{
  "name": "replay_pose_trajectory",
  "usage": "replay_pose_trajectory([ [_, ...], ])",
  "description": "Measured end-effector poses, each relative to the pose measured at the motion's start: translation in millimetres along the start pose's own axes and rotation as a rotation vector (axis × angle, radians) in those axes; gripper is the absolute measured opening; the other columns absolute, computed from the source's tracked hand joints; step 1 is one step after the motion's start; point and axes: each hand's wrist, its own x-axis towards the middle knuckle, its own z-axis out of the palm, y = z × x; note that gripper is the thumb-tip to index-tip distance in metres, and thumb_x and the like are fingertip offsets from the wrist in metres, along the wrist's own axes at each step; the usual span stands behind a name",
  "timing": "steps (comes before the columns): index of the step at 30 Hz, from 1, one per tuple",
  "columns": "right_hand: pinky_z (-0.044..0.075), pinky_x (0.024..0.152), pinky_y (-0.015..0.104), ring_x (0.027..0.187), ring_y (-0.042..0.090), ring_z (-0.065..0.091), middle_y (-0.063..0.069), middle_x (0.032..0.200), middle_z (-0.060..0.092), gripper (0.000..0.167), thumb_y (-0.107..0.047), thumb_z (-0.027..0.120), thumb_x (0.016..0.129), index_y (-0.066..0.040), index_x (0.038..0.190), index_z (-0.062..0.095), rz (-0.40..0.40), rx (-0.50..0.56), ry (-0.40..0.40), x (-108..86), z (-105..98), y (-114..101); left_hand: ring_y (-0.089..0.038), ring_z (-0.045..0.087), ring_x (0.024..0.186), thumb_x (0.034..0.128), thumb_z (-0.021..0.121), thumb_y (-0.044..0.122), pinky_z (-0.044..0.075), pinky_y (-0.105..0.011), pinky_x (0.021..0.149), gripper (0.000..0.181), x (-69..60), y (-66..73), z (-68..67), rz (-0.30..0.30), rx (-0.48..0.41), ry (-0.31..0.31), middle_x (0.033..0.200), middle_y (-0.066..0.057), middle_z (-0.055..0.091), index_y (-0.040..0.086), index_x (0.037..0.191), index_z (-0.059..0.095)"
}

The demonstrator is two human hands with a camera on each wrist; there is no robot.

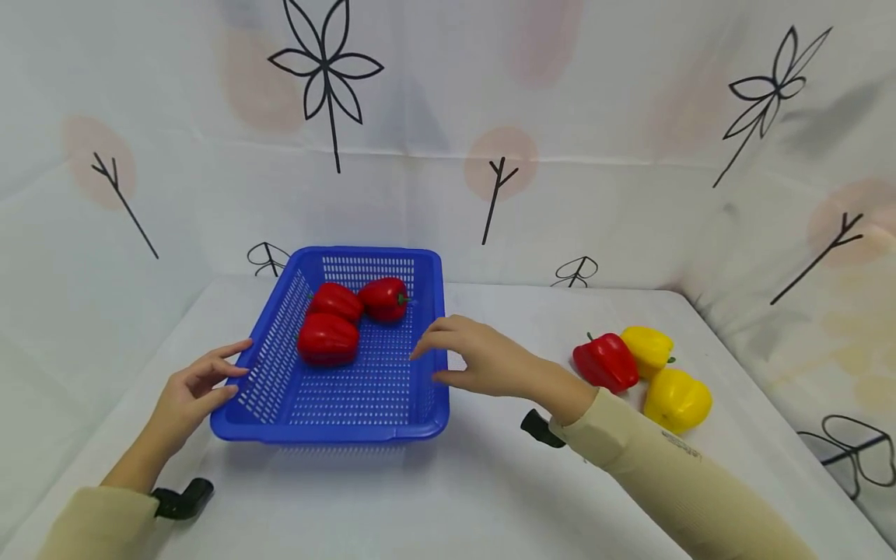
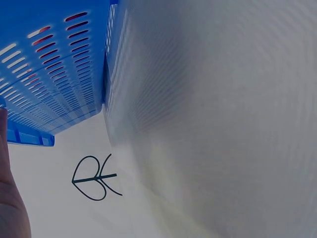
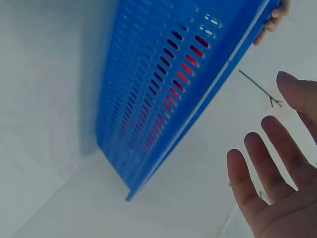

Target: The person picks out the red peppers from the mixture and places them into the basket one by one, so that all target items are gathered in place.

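Note:
A blue perforated plastic basket (image 1: 329, 433) stands on the table, with three red bell peppers (image 1: 327, 339) inside toward its back left. My left hand (image 1: 183, 397) is at the basket's left rim, its fingertips touching the edge; part of it shows at the left border of the left wrist view. Above the right rim hovers my right hand (image 1: 476, 356), fingers spread and relaxed, holding nothing. The right wrist view shows those fingers (image 3: 277, 158) apart from the basket wall (image 3: 168, 74).
To the right of the basket lie a red bell pepper (image 1: 606, 362) and two yellow bell peppers (image 1: 676, 400) in a group, beyond my right forearm. White cloth (image 1: 490, 498) covers the table, and a patterned cloth backdrop (image 1: 434, 93) rises behind and at the sides.

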Motion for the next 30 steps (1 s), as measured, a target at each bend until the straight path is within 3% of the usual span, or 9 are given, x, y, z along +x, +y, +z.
replay_pose_trajectory([
  [13, 0.049, 0.087, 0.034, 0.109, 0.017, 0.052, -0.001, 0.112, 0.059, 0.037, -0.007, 0.073, 0.078, -0.014, 0.113, 0.062, 0.11, -0.001, 0.087, -40.3, -5, 15, 0.007, 0.042, 0.113, 0.0863, 0.056, -0.007, 0.042, -0.01, 0.083, 0.014, -0.1, 1.2, 0.7, -0.021, 0.015, 0.006, 0.132, 0.013, 0.048, -0.006, 0.1, 0.06],
  [30, 0.049, 0.086, 0.038, 0.108, 0.015, 0.051, -0.007, 0.111, 0.059, 0.037, -0.007, 0.075, 0.077, -0.017, 0.11, 0.063, 0.248, -0.008, 0.192, -96.1, -2, 51, 0.007, 0.043, 0.113, 0.0866, 0.056, -0.006, 0.043, -0.011, 0.083, 0.013, 0.5, 0.2, 0.3, -0.011, 0.024, 0.005, 0.132, 0.013, 0.048, -0.006, 0.099, 0.06],
])
